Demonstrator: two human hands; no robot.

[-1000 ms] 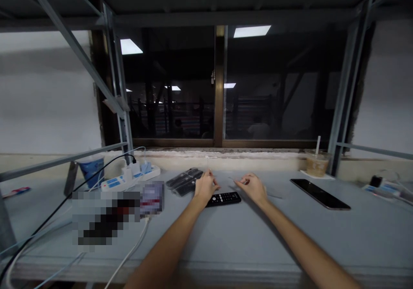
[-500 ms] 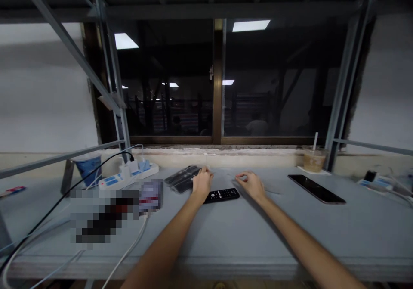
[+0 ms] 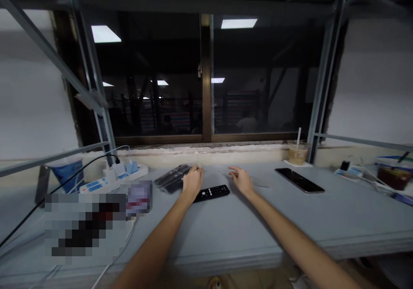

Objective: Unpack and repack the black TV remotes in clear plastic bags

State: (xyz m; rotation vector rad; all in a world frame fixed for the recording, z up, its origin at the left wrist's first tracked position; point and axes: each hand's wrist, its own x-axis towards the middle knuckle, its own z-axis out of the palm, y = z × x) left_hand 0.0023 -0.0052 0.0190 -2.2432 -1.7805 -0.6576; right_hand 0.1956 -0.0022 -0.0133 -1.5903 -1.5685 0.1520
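A black remote control (image 3: 213, 192) lies on the grey-blue desk between my forearms. My left hand (image 3: 192, 182) is closed just behind its left end, beside dark remote-like items in clear plastic wrapping (image 3: 172, 179). Whatever is in its fingertips, if anything, is too small and blurred to make out. To the right of the remote, my right hand (image 3: 241, 180) hovers low over the desk, fingers apart, holding nothing I can see. A thin clear strip (image 3: 260, 183), faint against the desk, shows beside its wrist.
A dark phone (image 3: 299, 180) lies at right, with an iced drink cup (image 3: 297, 153) behind it. At left are a white power strip (image 3: 112, 179) with plugs and cables, and a blue cup (image 3: 67, 175). A second drink (image 3: 394, 175) stands far right. Metal posts frame the desk.
The view has turned slightly right, so the desk items sit further left. My right hand's fingers have parted from a pinch. My left hand remains closed near the wrapped items.
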